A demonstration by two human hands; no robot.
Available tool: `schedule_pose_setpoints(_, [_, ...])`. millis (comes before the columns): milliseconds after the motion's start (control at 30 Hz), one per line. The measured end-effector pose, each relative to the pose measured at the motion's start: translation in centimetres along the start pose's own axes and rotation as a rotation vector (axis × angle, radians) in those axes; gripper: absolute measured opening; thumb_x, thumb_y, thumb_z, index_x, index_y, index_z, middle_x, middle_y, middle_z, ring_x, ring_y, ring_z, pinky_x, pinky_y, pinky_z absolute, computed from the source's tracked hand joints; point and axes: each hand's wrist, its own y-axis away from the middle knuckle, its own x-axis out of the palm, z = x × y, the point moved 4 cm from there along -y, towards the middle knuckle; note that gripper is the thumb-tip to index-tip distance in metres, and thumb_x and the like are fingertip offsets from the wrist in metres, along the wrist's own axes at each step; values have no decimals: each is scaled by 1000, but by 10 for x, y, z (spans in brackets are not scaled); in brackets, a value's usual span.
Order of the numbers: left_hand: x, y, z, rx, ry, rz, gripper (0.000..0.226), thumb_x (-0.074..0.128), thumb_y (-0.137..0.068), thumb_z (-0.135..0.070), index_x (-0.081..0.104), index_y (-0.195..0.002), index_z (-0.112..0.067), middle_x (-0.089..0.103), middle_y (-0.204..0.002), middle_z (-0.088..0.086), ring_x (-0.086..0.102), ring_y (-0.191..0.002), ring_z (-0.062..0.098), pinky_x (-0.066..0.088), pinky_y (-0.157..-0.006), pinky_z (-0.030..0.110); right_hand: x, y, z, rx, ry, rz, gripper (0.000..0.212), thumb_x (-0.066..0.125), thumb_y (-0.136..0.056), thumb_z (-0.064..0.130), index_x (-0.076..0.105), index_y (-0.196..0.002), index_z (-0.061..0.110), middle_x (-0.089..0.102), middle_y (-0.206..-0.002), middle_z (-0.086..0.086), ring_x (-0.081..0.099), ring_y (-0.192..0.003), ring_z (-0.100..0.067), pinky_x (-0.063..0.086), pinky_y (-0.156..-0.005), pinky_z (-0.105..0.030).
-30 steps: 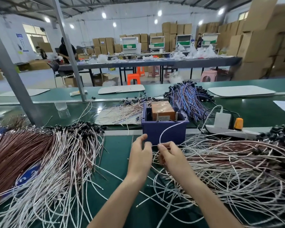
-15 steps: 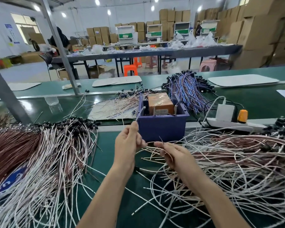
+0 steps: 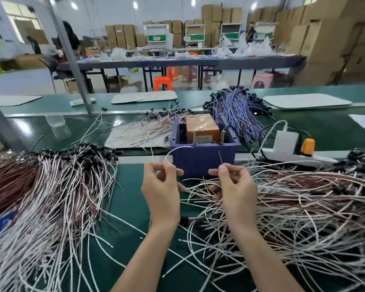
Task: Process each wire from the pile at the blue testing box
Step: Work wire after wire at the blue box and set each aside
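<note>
Before the blue plastic testing box, the left hand holds a thin white wire in a pinching grip; the right hand pinches a grey wire tip (pointing upward).

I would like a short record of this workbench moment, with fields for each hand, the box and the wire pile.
Left hand: pinches a white wire, tip curving toward the blue box
Right hand: pinches a thin wire end, pointing up
Box: just behind both hands, orange block inside
Loose pile: right of the hands
</note>
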Motion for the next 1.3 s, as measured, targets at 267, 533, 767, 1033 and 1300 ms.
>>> schedule_pose_setpoints(267, [17, -8, 1, -5, 40, -53, 19, 52, -103, -28, 47, -86, -22, 74, -76, -3, 51, -38, 14, 46, -44, 26, 12, -18, 2, -29, 20, -200, 8, 52, -104, 28, 56, -99, 22, 75, -75, 10, 53, -39, -10, 39, -39, -17])
schedule_pose_setpoints(533, [19, -9, 1, 13, 30, -36, 18, 52, -103, -29, 48, -87, -22, 74, -76, -3, 53, -40, 14, 48, -46, 28, 10, -25, 2, -37, 25, -184, 9, 55, -103, 27, 59, -98, 21, 75, -73, 8, 51, -38, -8, 38, -39, -17])
schedule_pose_setpoints(767, [16, -9, 2, -9, 36, -45, 17, 52, -103, -30, 48, -89, -21, 75, -76, -3, 54, -41, 14, 46, -48, 24, 13, -26, 2, -46, 12, -161, 7, 58, -102, 26, 61, -96, 25, 75, -70, 7, 52, -40, -5, 39, -40, -16])
schedule_pose_setpoints(1033, [17, -10, 3, -8, 27, -49, 18, 52, -103, -28, 48, -87, -20, 74, -75, -3, 55, -41, 14, 45, -47, 21, 11, -28, -2, -24, 2, -163, 8, 57, -103, 28, 60, -96, 24, 75, -70, 6, 49, -37, -7, 37, -39, -16])
schedule_pose_setpoints(1300, [18, -9, 6, -14, 26, -46, 18, 52, -103, -28, 48, -87, -21, 74, -76, -2, 57, -42, 15, 44, -48, 21, 8, -29, 0, -24, -3, -178, 9, 56, -103, 28, 59, -95, 25, 75, -69, 7, 50, -37, -6, 39, -41, -15])
